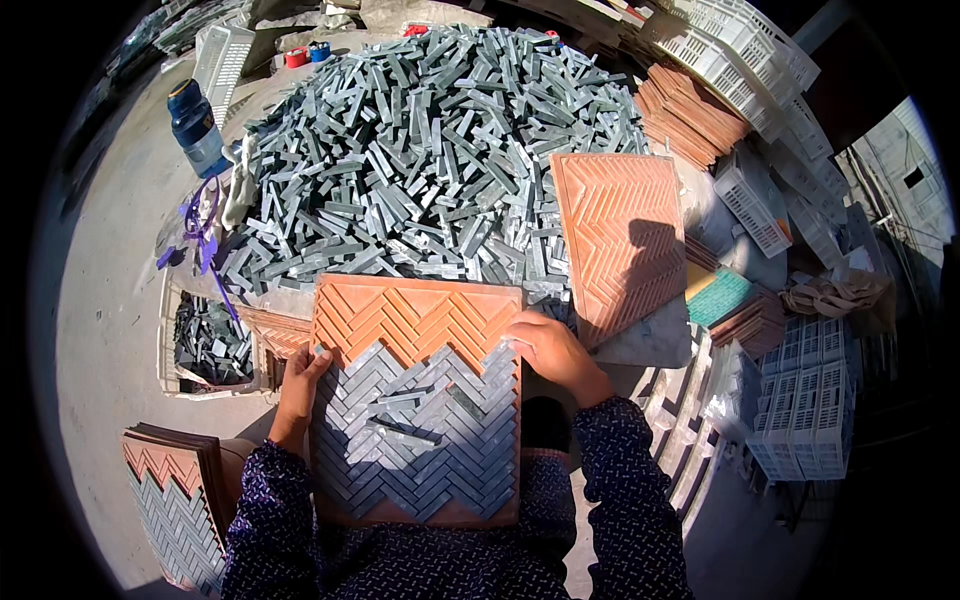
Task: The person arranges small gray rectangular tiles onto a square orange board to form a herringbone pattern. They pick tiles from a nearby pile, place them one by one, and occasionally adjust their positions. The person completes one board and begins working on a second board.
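Note:
An orange herringbone mould tray lies across my lap, its lower part filled with grey stone strips set in zigzag rows. Empty orange grooves show along its top. My left hand grips the tray's left edge, thumb on top near the boundary of the filled rows. At the right edge my right hand is closed, fingertips pressed together over the end of a row; what they pinch is hidden. Several loose strips rest on the filled area. Beyond the tray rises a large heap of grey stone strips.
A second, unfilled mould leans at the heap's right. Stacked moulds and white crates stand further right. On the left are a blue bottle, a crate of dark pieces and stacked filled moulds.

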### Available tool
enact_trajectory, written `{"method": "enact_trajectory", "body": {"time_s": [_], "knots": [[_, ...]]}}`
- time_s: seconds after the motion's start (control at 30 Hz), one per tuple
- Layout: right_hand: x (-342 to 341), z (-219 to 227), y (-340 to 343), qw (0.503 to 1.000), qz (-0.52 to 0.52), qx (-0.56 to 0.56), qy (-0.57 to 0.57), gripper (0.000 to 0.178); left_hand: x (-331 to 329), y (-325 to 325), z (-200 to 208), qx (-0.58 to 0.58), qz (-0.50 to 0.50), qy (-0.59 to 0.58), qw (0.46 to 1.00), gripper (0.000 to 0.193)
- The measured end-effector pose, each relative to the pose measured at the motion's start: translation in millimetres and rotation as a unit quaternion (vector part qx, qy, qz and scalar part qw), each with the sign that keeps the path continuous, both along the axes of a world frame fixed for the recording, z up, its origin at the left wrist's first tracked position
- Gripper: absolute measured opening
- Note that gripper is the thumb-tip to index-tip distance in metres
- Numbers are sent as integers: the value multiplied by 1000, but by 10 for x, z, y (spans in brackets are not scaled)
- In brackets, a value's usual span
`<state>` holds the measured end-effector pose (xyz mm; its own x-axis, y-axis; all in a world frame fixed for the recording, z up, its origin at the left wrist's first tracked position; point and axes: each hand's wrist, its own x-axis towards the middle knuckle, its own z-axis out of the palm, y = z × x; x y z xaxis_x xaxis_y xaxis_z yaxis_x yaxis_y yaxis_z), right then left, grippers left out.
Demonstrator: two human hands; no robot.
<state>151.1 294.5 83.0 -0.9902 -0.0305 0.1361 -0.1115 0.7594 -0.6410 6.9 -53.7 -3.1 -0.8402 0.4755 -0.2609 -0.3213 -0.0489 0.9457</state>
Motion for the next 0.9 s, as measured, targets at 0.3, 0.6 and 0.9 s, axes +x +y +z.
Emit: {"method": "enact_trajectory", "body": {"time_s": [0.3, 0.6, 0.9], "knots": [[11, -151, -104, 998, -36, 0, 43, 16, 14, -2, 15, 22, 20, -24, 999, 23], [29, -171, -159, 995, -75, 3, 58, 17, -9, -14, -89, 27, 24, -23, 999, 26], [32, -181, -208, 995, -100, 20, 18, 25, 22, 26, -15, 40, 37, -20, 998, 27]]}}
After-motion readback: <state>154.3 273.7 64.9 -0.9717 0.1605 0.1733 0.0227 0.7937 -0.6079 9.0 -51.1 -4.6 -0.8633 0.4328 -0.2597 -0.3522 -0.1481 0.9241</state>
